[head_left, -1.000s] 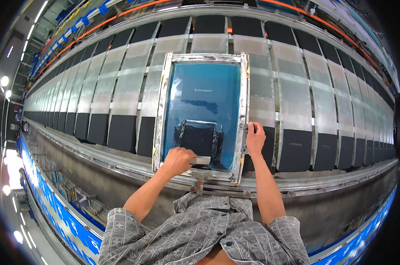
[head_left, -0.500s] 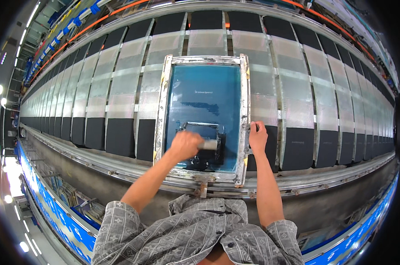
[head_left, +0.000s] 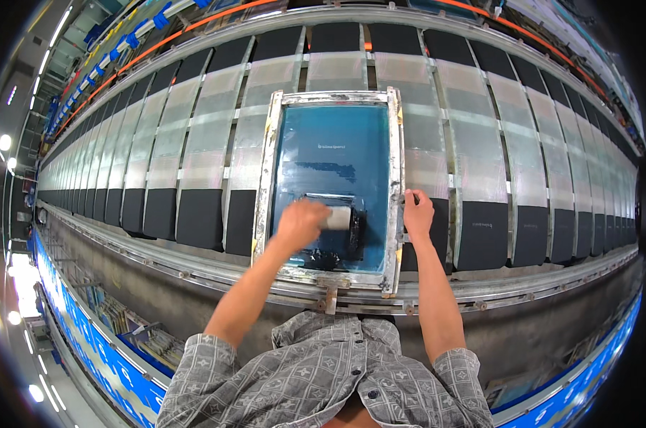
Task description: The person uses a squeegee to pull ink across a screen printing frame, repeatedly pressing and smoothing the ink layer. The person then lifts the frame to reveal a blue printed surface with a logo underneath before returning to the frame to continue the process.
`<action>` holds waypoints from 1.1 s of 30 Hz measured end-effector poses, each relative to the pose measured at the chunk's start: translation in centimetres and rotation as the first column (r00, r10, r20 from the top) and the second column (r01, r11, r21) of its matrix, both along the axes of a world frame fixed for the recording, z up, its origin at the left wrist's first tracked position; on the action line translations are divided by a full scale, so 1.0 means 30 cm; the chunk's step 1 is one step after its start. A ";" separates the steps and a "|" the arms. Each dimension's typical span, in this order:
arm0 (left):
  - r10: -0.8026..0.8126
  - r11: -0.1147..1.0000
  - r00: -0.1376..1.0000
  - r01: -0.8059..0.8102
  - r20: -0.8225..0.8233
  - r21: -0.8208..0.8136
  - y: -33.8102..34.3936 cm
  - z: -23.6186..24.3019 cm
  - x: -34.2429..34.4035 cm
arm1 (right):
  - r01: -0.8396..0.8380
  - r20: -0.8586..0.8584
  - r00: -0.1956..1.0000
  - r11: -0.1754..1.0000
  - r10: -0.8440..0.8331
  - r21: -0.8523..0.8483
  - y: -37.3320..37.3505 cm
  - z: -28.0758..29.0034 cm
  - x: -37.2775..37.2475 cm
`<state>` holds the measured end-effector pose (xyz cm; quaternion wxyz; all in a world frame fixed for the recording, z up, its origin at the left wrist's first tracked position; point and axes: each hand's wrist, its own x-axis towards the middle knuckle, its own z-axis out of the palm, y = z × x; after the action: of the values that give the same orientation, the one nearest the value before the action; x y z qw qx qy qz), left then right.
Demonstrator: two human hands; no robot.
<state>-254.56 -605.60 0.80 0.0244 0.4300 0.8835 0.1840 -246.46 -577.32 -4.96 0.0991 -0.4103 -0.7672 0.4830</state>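
A screen-printing screen (head_left: 323, 132) with blue mesh in a worn metal frame lies in front of me, over the row of boards. My left hand (head_left: 301, 222) is closed around the pale handle of a squeegee (head_left: 339, 218), which rests on the mesh towards its near end. Black ink (head_left: 316, 258) lies around and in front of the squeegee, and a darker wet patch (head_left: 324, 170) shows farther up. My right hand (head_left: 418, 212) is at the right side of the frame, its thumb and fingertips closed on the edge. The squeegee's blade is mostly hidden.
Long rows of boards (head_left: 478, 157) run left and right, with black fabric pieces (head_left: 491, 232) at their near and far ends. Some near pieces carry a small light print. A metal rail (head_left: 187, 273) runs along the near edge, and a bracket (head_left: 331, 298) sits below the frame.
My left hand and the squeegee have moved a little farther from me over the mesh. My right hand stays at the frame's right edge. The whole view has shifted slightly.
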 end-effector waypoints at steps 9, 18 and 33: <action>0.015 0.995 0.997 -0.022 -0.079 -0.093 -0.380 0.071 0.185 | -0.031 -0.189 0.980 0.991 0.056 0.131 -0.310 0.106 -0.107; 0.008 0.998 0.999 -0.005 0.045 -0.070 -0.686 0.059 -0.022 | 0.018 -0.233 0.972 0.999 -0.007 0.042 -0.652 0.037 -0.230; -0.070 0.978 0.996 0.078 0.048 -0.192 -0.578 -0.001 -0.411 | -0.014 -0.045 0.999 0.994 0.019 0.105 -0.657 -0.012 -0.248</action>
<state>-266.90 -622.95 0.79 0.0909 0.4544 0.8799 0.1048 -253.90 -597.04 -5.32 0.1341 -0.3869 -0.7923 0.4524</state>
